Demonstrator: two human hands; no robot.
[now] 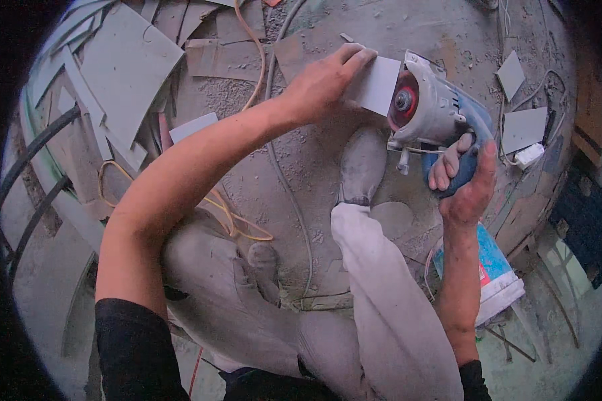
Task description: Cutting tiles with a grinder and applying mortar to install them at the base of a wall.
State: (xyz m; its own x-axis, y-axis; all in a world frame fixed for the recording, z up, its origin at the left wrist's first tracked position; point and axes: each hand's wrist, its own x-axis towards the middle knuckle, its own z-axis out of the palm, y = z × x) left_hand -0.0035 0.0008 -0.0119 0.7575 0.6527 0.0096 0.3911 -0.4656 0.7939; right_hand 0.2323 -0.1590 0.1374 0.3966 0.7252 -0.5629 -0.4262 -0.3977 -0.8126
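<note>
My left hand [331, 77] grips a small white tile [381, 87] by its left side, with the fingers closed over the edge. In my right hand [465, 174] is a blue and grey handheld tile saw [438, 103], the fingers wrapped round its blue handle. Its round red blade [403, 100] faces the tile's right edge, very close to it; whether they touch I cannot tell. Both are held above the dusty floor, over my right shoe [363, 164].
Large broken tile pieces [130, 67] lie at the far left. Cut tiles [524, 129] and a white plug block [530, 156] are at the right. A grey cable [284, 174] and yellow cord [247, 224] cross the floor. A blue and white bucket [495, 274] stands beside my right forearm.
</note>
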